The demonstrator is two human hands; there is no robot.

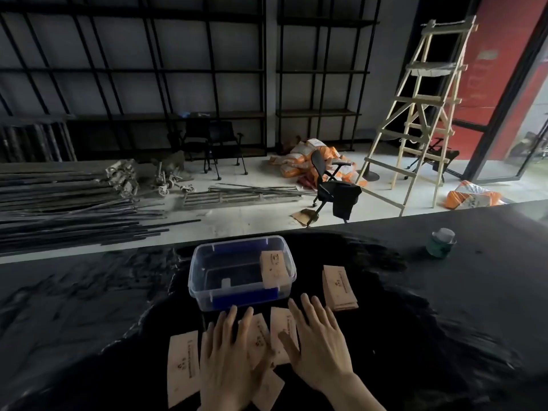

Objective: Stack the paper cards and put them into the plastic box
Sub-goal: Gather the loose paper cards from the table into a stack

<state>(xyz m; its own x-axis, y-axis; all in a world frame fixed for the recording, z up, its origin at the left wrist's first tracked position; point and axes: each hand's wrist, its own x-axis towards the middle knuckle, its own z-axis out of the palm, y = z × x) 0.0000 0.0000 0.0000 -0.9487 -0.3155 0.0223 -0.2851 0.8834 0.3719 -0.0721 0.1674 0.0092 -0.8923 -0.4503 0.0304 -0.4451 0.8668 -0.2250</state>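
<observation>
Tan paper cards (pixel 283 336), each printed with a small dark logo and a line of text, are spread on the dark table (pixel 444 307) near the camera. One card (pixel 183 366) lies at the near left; a small pile (pixel 339 287) is set to the right of the plastic box. Another card (pixel 274 269) is propped tilted inside the clear plastic box (pixel 207 298), against its right wall. The box, with blue clips, is placed just beyond the hands. The left hand (pixel 228 357) and right hand (pixel 318 342) are laid flat on the cards, fingers spread, nothing pinched. A green can (pixel 441 243) is seen far right.
</observation>
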